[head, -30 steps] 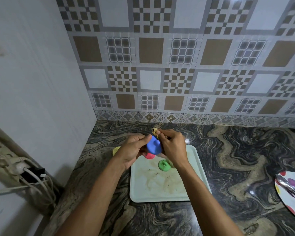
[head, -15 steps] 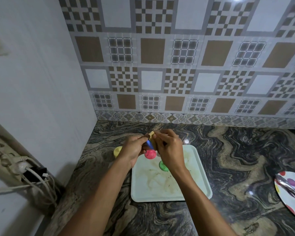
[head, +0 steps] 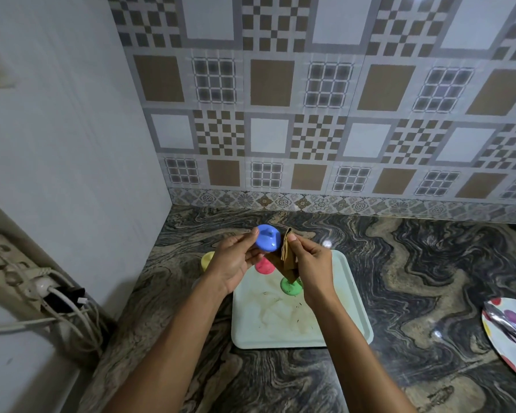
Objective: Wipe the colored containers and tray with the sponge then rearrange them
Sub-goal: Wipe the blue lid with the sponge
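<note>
I am counting four coloured containers: one blue container [head: 268, 238], one pink container [head: 265, 266], one green container [head: 290, 288] and one yellow container [head: 206, 260]. I am seeing one tray [head: 280, 329], one sponge [head: 286, 257] and two hands, the left hand [head: 236, 260] and the right hand [head: 310, 263]. I am also making out one spotted plate [head: 504, 351], one metal utensil [head: 510, 330], one power strip [head: 27, 281] and one bench [head: 429, 263]

Left hand [head: 236, 262] holds blue container [head: 268, 238]; right hand [head: 312, 263] pinches sponge [head: 287, 257].
</note>
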